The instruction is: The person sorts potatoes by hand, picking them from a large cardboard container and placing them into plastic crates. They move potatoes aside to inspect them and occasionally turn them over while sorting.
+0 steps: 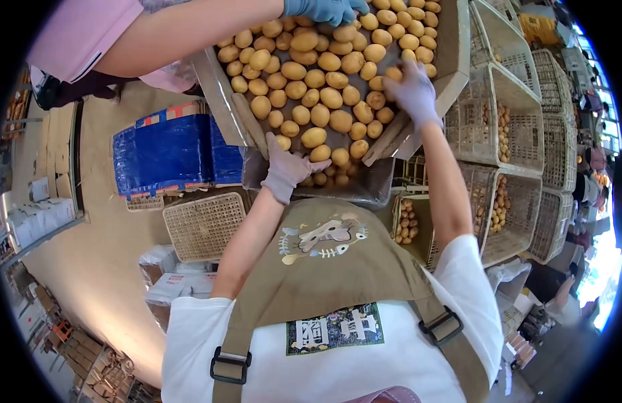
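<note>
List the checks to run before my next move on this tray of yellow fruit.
1. Left hand placed at the tray's lower mouth, fingers spread against a fruit: ok.
2. Right hand gripping a fruit at the tray's right side: cannot tell, as the glove hides the fingers.
3. Co-worker's blue-gloved hand apart from both hands: ok, it is at the tray's far end.
4. Fruit kept inside the tray walls: ok, none lies on the rim.
5. Room left in the mesh basket on the right: ok, it is only partly filled.
6. Fill level of the bin under the mouth: cannot tell.
</note>
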A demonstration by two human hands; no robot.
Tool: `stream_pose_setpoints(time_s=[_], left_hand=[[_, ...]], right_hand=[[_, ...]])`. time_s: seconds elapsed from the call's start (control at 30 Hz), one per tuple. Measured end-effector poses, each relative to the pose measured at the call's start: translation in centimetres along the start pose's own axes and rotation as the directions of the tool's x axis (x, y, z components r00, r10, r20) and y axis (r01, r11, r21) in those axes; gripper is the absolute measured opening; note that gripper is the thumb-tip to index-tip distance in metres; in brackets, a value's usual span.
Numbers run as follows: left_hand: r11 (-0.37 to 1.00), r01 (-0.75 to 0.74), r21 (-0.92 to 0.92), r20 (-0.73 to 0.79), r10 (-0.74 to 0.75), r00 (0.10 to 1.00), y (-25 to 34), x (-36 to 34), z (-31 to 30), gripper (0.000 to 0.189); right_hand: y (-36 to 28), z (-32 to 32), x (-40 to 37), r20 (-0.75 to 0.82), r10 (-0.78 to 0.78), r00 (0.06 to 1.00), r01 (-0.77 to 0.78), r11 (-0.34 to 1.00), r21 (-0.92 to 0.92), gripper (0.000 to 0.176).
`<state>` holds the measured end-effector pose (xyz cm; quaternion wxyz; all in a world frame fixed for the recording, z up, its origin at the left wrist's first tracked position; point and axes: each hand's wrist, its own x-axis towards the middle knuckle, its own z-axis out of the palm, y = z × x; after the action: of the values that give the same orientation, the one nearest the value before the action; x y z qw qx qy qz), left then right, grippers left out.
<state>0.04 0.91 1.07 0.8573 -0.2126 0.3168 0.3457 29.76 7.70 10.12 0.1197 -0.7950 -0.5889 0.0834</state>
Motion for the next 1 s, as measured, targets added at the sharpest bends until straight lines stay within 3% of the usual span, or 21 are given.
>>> stream_pose_setpoints(time_s=[0.03,0.1,0.13,0.17,0.23,0.3,0.33,0.4,0.43,0.5,0.57,0.63,0.67,0.73,0.77,0.8,0.87,0.9,0.93,0.97,1.0], left_hand=[[1.0,0.003,0.0,-0.034,-0.003,0.999,0.1,-0.2,0.2,0.091],[1.0,-0.008,0.013,-0.041,0.009,0.999,0.1,-0.3,-0.2,0.092],[0.999,-0.019,0.032,-0.015,0.019,1.0,-0.1,-0.3,-0.5,0.092],[0.998,-0.027,0.058,0.012,0.026,1.0,-0.2,-0.2,-0.6,0.092],[0.999,-0.037,0.039,-0.049,0.039,0.998,-0.3,-0.3,0.0,0.094],[0.998,-0.048,0.049,-0.079,0.052,0.996,-0.8,-0.2,0.4,0.095],[0.995,-0.053,0.079,-0.024,0.055,0.998,-0.9,0.1,0.3,0.094],[0.988,-0.078,0.132,0.076,0.068,0.995,-0.8,0.3,-0.8,0.092],[0.995,-0.07,0.072,-0.017,0.071,0.997,-0.9,0.2,-0.8,0.09],[0.993,-0.068,0.099,0.001,0.068,0.998,-0.8,-0.1,-0.8,0.089],[0.987,-0.057,0.149,-0.042,0.064,0.997,-0.9,-0.7,-0.4,0.087],[0.973,-0.059,0.223,-0.078,0.078,0.994,-0.9,-1.4,-0.7,0.082],[0.959,-0.065,0.274,-0.088,0.092,0.992,-0.9,-1.6,-0.9,0.079],[0.956,-0.072,0.285,-0.19,0.13,0.973,-0.4,-1.0,-2.5,0.063],[0.929,-0.085,0.361,-0.17,0.156,0.973,-0.5,-0.9,-3.1,0.06],[0.896,-0.1,0.432,-0.15,0.181,0.972,-0.7,-1.0,-4.0,0.058],[0.844,-0.128,0.521,-0.147,0.236,0.961,-1.0,-1.9,-3.8,0.053],[0.734,-0.249,0.632,0.065,0.27,0.961,-0.6,-0.6,-5.3,0.053],[0.605,-0.378,0.701,0.272,0.264,0.925,0.0,1.7,-8.2,0.054],[0.772,-0.279,0.572,0.214,0.188,0.959,-0.5,0.4,-5.6,0.06],[0.897,-0.165,0.411,0.154,0.11,0.982,-0.9,-1.0,-2.9,0.067]], right_hand=[[0.4,-0.8,-2.7,-0.111,-0.101,0.989,0.119,0.979,0.166,0.052],[0.6,-2.6,-9.3,-0.301,-0.123,0.946,0.231,0.905,0.356,0.042],[0.8,-4.7,-13.1,-0.339,-0.196,0.92,0.29,0.923,0.253,0.039],[2.7,-4.6,-16.1,-0.348,-0.194,0.917,0.304,0.905,0.296,0.039],[6.0,-4.8,-21.9,-0.114,0.021,0.993,0.005,0.975,0.224,0.042],[10.2,-3.3,-26.4,0.115,0.221,0.968,-0.21,0.972,-0.103,0.039],[11.5,-3.0,-27.4,0.201,0.34,0.919,-0.279,0.919,-0.279,0.037],[7.1,-4.2,-23.9,0.045,0.229,0.972,-0.233,0.962,0.145,0.032],[3.9,-4.6,-22.3,-0.039,0.208,0.977,-0.182,0.92,0.347,0.03],[-1.2,-3.9,-19.1,-0.182,-0.069,0.981,0.127,0.936,0.329,0.023],[-4.5,-2.6,-16.5,-0.184,-0.346,0.92,0.384,0.889,0.251,0.03],[-5.1,0.1,-14.8,-0.016,-0.395,0.918,0.394,0.911,0.125,0.039],[-4.5,0.8,-14.2,0.216,-0.353,0.91,0.358,0.933,0.014,0.044],[-5.7,2.0,-13.4,-0.028,-0.427,0.904,0.419,0.897,-0.142,0.043],[-6.2,2.2,-13.0,-0.142,-0.468,0.872,0.432,0.873,-0.225,0.042],[-6.2,2.3,-12.5,0.049,-0.391,0.919,0.394,0.911,-0.119,0.043],[-6.0,2.4,-11.0,0.436,-0.239,0.868,0.242,0.969,0.048,0.046],[-5.9,2.4,-10.5,0.612,-0.172,0.772,0.14,0.985,0.1,0.048],[-5.7,2.5,-11.1,0.265,-0.173,0.949,0.092,0.952,0.292,0.043],[-6.2,2.7,-11.3,-0.02,-0.323,0.946,0.321,0.943,-0.087,0.04],[-6.0,3.3,-11.9,0.112,-0.363,0.925,0.375,0.92,-0.115,0.042]])
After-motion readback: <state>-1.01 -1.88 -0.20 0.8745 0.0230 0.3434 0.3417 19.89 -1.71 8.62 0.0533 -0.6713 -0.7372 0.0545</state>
